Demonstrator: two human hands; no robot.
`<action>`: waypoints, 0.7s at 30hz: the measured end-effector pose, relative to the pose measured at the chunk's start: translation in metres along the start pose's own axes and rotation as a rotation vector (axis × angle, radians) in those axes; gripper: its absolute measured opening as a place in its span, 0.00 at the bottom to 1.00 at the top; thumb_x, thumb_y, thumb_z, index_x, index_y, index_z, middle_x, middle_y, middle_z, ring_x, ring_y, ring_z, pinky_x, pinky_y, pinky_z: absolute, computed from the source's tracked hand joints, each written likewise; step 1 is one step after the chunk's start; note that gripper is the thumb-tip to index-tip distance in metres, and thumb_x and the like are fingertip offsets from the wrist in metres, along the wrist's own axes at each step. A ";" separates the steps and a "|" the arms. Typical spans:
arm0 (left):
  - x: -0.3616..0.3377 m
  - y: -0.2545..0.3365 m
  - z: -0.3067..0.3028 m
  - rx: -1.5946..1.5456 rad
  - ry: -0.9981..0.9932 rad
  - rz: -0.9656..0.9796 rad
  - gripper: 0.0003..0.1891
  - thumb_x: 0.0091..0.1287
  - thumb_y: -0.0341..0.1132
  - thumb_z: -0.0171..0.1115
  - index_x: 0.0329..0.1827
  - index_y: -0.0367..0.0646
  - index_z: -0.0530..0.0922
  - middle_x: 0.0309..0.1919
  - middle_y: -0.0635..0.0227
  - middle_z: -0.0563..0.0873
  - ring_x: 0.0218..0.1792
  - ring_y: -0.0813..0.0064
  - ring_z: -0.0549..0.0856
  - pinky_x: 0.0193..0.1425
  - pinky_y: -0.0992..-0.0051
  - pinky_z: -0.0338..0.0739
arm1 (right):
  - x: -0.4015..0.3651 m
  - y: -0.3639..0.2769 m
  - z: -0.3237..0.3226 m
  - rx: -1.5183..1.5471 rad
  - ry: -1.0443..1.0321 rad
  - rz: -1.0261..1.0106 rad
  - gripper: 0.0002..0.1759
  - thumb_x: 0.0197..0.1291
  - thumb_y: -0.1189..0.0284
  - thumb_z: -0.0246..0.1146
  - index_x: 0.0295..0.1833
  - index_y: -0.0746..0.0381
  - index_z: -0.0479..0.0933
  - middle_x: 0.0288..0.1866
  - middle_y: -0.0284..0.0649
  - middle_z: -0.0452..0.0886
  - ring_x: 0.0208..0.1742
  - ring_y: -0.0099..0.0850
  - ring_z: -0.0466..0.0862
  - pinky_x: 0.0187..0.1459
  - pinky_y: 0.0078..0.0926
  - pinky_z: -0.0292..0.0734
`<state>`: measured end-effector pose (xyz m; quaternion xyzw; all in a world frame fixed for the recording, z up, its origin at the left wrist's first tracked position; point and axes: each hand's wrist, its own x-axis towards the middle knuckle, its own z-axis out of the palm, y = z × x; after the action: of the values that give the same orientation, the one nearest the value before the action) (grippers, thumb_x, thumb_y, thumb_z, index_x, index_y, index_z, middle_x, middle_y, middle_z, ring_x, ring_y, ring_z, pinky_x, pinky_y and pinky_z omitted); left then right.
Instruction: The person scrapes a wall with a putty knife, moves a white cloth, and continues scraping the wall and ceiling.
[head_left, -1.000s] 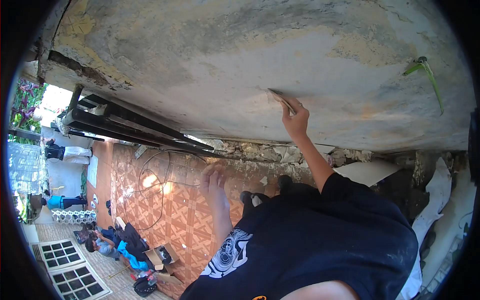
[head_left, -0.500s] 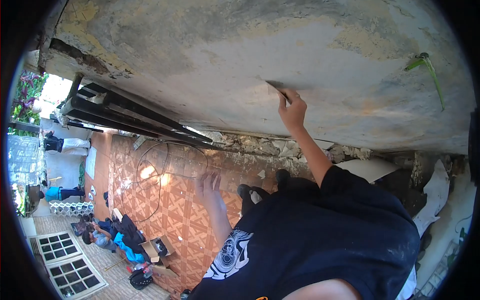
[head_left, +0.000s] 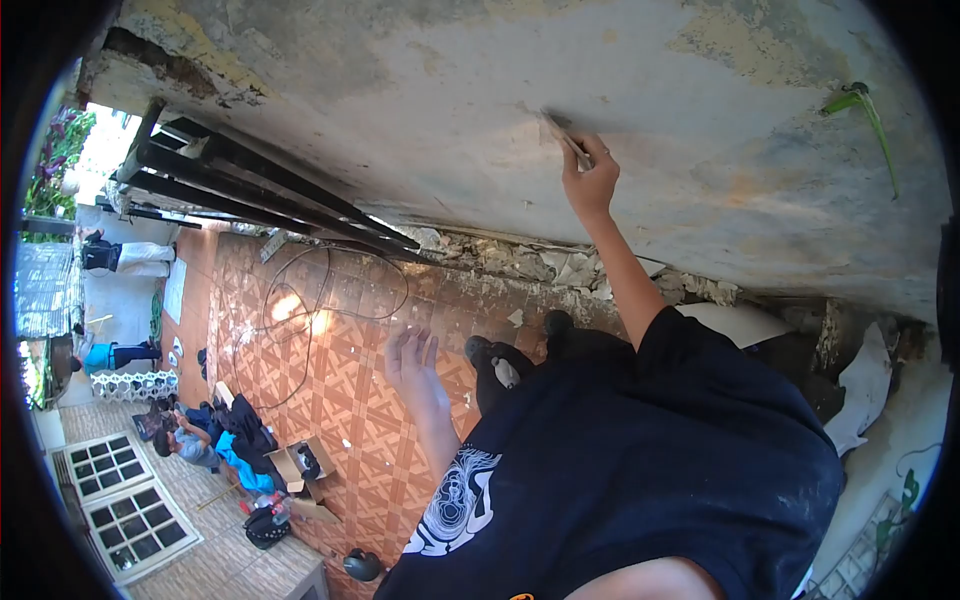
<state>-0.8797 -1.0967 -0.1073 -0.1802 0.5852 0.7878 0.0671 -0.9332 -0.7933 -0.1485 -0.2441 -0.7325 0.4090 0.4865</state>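
Observation:
My right hand (head_left: 590, 180) is closed around a thin flat scraper (head_left: 566, 140), whose blade rests against the stained, peeling wall (head_left: 450, 110). The blade edge lies near the middle of a pale grey patch, with a small shadow beside it. Low over the tiled floor, my left hand (head_left: 412, 365) is held out with its fingers apart and nothing in it. My dark shirt (head_left: 640, 460) fills the lower right.
Black metal bars (head_left: 270, 180) run along the wall at the left. A cable (head_left: 325, 290) loops over the tiles. Broken plaster (head_left: 560, 265) lies along the wall's foot. A seated person (head_left: 190, 440) is near an open cardboard box (head_left: 295, 465); other people stand at far left.
The view has shifted, so the wall and floor sit higher in the frame. My right hand and scraper are tilted slightly differently, still at the wall. My left hand has moved slightly.

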 end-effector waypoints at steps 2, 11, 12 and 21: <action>-0.003 -0.001 -0.012 0.010 0.063 -0.011 0.12 0.63 0.26 0.51 0.50 0.38 0.70 0.43 0.63 0.75 0.47 0.68 0.77 0.53 0.68 0.73 | 0.003 0.007 0.005 -0.006 0.002 -0.055 0.03 0.53 0.76 0.60 0.34 0.63 0.76 0.29 0.43 0.77 0.32 0.39 0.78 0.35 0.29 0.72; -0.011 0.000 -0.048 -0.028 0.236 0.069 0.13 0.62 0.28 0.53 0.50 0.38 0.70 0.42 0.62 0.76 0.47 0.69 0.78 0.52 0.70 0.73 | -0.020 0.025 0.044 0.052 0.264 -0.042 0.07 0.54 0.72 0.62 0.34 0.66 0.76 0.29 0.39 0.78 0.32 0.31 0.78 0.37 0.26 0.71; -0.013 -0.001 -0.049 -0.052 0.256 0.072 0.13 0.62 0.28 0.53 0.50 0.38 0.70 0.41 0.63 0.77 0.45 0.70 0.79 0.51 0.71 0.73 | -0.019 0.028 0.045 0.037 0.281 -0.040 0.09 0.54 0.71 0.62 0.34 0.67 0.76 0.29 0.39 0.79 0.32 0.30 0.78 0.38 0.26 0.71; -0.034 -0.022 -0.063 -0.114 0.314 -0.010 0.12 0.62 0.29 0.54 0.49 0.38 0.72 0.41 0.65 0.78 0.45 0.71 0.79 0.52 0.69 0.74 | -0.016 0.001 0.046 0.221 0.254 0.198 0.14 0.51 0.69 0.67 0.34 0.71 0.77 0.33 0.42 0.82 0.35 0.30 0.80 0.37 0.27 0.73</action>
<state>-0.8278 -1.1461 -0.1306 -0.3074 0.5420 0.7815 -0.0316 -0.9688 -0.8219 -0.1661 -0.3096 -0.5883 0.4988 0.5561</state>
